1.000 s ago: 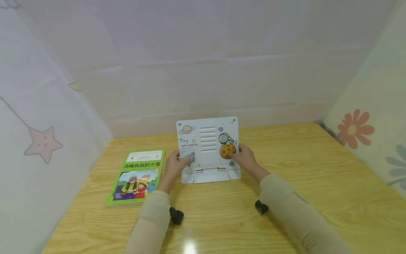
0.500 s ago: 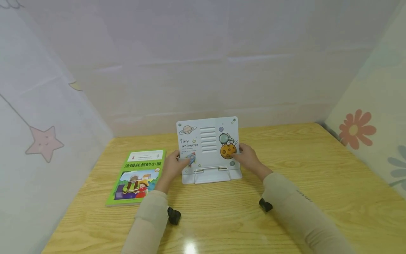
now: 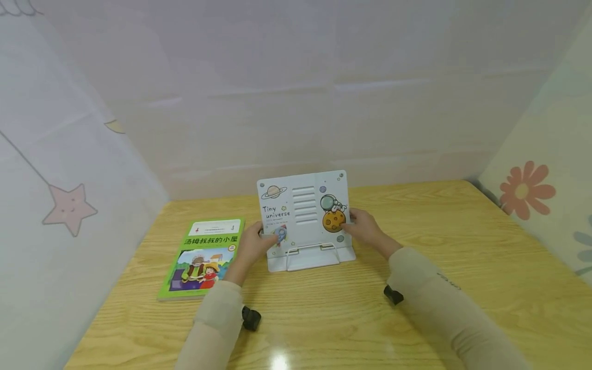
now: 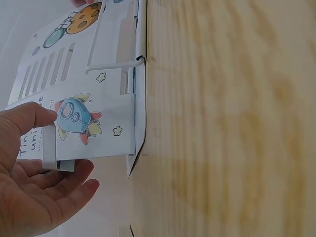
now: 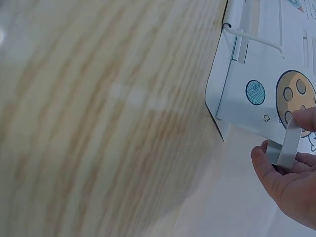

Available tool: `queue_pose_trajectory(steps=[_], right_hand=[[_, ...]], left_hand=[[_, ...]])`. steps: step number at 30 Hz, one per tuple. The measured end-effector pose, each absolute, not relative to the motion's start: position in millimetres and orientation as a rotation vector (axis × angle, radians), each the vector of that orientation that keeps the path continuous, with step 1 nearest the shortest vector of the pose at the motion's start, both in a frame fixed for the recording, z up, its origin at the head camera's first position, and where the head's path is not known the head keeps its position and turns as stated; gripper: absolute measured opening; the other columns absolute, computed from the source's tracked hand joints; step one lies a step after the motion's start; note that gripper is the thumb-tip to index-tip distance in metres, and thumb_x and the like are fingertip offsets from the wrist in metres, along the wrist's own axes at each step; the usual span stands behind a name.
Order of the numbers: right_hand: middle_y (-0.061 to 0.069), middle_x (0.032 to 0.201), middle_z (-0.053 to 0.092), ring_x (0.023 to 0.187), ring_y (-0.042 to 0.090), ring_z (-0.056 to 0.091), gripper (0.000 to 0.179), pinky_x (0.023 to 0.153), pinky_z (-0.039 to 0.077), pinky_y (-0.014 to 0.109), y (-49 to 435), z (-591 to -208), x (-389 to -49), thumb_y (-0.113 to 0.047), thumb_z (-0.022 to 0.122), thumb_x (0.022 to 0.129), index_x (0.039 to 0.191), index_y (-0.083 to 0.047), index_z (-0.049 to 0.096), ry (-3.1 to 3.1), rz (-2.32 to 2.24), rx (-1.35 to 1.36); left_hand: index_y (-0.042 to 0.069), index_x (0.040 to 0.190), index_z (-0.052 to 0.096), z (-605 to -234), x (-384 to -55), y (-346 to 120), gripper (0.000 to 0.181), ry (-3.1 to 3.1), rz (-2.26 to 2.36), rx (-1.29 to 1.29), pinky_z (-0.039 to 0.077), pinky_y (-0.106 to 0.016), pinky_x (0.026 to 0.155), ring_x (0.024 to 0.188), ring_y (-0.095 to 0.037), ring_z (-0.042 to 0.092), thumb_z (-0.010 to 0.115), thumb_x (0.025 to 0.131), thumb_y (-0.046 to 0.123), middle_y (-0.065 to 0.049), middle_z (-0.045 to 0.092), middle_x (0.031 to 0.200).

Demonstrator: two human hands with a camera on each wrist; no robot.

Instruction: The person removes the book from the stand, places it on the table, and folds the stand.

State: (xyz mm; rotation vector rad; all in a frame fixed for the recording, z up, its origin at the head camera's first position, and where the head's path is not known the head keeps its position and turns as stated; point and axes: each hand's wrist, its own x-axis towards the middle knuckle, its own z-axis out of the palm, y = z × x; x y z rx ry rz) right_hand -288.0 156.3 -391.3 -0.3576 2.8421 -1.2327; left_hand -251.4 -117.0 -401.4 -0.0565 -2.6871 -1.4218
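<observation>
A white book stand (image 3: 302,213) printed with planets, a rocket and "Tiny universe" stands upright on the wooden table (image 3: 439,231). My left hand (image 3: 260,239) pinches its left edge, with the thumb on the rocket picture and the fingers behind. In the left wrist view the thumb of that left hand (image 4: 34,148) lies on the front of the stand (image 4: 103,128). My right hand (image 3: 356,223) pinches the right edge beside the orange planet. The right wrist view shows the right hand (image 5: 289,173) gripping the edge of the stand (image 5: 256,69).
A green picture book (image 3: 203,257) lies flat on the table just left of the stand. Wire page holders (image 3: 311,253) sit folded on the stand's front ledge. Pale cloth walls with a star (image 3: 70,207) and a flower (image 3: 524,191) close in three sides.
</observation>
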Motion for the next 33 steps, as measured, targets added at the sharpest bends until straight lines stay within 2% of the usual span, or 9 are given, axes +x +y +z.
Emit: queue_pose_trajectory(steps=[8,18,33], right_hand=[[0.026,0.118,0.044,0.108,0.036,0.042,0.045,0.087,0.037,0.043,160,-391,-294,-0.008,0.053,0.083,0.121,0.011,0.039,2.859,-1.161,-0.44],[0.026,0.119,0.044,0.108,0.037,0.041,0.045,0.088,0.035,0.043,164,-387,-301,-0.007,0.051,0.083,0.122,0.011,0.038,2.862,-1.081,-0.512],[0.024,0.117,0.046,0.108,0.036,0.042,0.042,0.088,0.035,0.043,163,-388,-313,-0.008,0.053,0.083,0.12,0.008,0.042,2.9,-0.989,-0.599]], left_hand=[[0.007,0.104,0.055,-400,-245,-116,0.035,-2.727,-1.402,-0.049,0.045,-0.031,0.071,0.084,-0.017,0.053,0.064,0.072,0.019,-0.005,0.058,0.098],[0.007,0.102,0.056,-397,-236,-111,0.035,-2.753,-1.339,-0.035,0.046,-0.028,0.067,0.079,-0.016,0.054,0.064,0.07,0.02,-0.005,0.059,0.095],[0.005,0.097,0.055,-391,-211,-101,0.034,-2.811,-1.201,0.016,0.042,-0.024,0.05,0.062,-0.014,0.051,0.063,0.071,0.026,-0.004,0.058,0.084]])
